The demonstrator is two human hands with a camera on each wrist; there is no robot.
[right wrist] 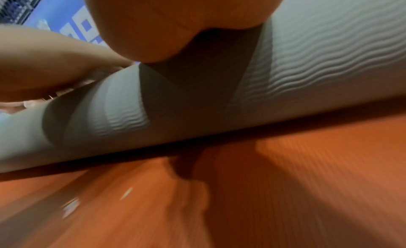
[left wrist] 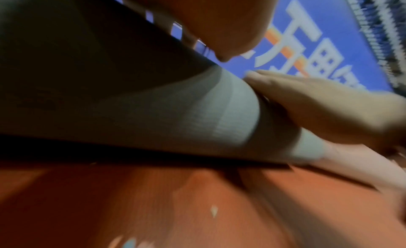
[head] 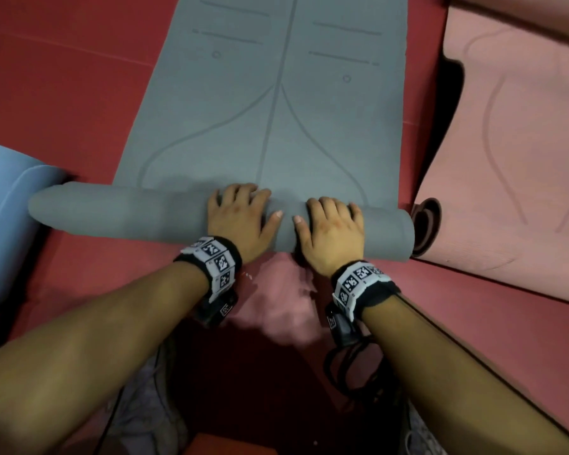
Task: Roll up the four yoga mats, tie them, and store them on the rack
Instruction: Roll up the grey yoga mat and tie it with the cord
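Note:
A grey yoga mat [head: 276,110] lies lengthwise on the red floor, and its near end is rolled into a thick roll [head: 119,215] running left to right. My left hand [head: 240,215] and right hand [head: 334,224] rest side by side on top of the roll, right of its middle. Their palms press down, the fingers lie over the far side, and the thumbs point at each other. In the left wrist view the right hand [left wrist: 318,109] lies flat on the roll [left wrist: 175,113]. The right wrist view shows my palm [right wrist: 175,22] on the ribbed roll [right wrist: 307,69].
A pink mat [head: 506,159] lies to the right, its curled end [head: 424,228] touching the grey roll's right end. A light blue mat [head: 7,208] lies at the left. Red floor [head: 63,77] surrounds them. A blue banner [left wrist: 318,43] stands behind.

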